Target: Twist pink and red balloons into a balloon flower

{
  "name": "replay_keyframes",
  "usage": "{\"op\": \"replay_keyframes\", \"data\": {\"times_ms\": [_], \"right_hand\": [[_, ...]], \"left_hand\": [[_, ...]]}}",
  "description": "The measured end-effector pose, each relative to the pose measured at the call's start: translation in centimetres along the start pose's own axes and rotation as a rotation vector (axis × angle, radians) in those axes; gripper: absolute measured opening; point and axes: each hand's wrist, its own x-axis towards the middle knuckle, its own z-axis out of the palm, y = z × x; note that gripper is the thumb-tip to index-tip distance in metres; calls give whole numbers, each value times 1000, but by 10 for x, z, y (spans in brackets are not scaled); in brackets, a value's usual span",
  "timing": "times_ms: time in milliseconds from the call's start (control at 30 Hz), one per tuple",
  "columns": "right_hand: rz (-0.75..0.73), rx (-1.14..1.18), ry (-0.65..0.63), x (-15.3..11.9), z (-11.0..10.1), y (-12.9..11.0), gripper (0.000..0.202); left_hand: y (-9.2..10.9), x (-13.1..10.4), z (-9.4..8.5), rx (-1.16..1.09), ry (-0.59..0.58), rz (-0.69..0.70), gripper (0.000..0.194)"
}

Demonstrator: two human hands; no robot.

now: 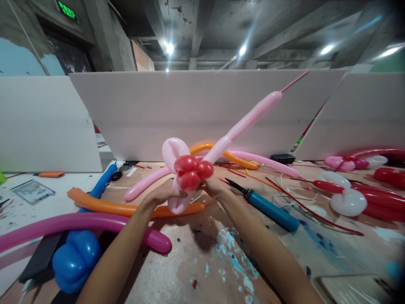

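Both hands hold a twisted balloon figure above the table. My left hand [164,195] grips it from the left and below, my right hand [216,185] from the right. The figure has a cluster of small red bubbles [190,172] in front and pale pink loops [173,151] behind them. A long pink balloon tail [249,119] rises from the cluster toward the upper right. Another pink length [144,185] trails down to the left. The fingers are mostly hidden behind the balloons.
On the table [202,261] lie an orange balloon [104,206], a magenta balloon [79,223], a blue twisted balloon [76,257] and a blue hand pump [268,209]. Red and white balloon shapes [351,198] lie at the right. White partition boards [202,109] stand behind.
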Motion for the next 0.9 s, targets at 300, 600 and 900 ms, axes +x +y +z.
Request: {"op": "replay_keyframes", "data": {"times_ms": [300,600,900], "right_hand": [[103,42,2,2,4,0,33],[94,104,7,6,-3,-2,30],[81,85,9,3,1,-4,27]], "left_hand": [[9,-5,-1,4,-44,-34,42],[12,5,7,313,338,-53,57],[33,-4,14,433,262,186,42]]}}
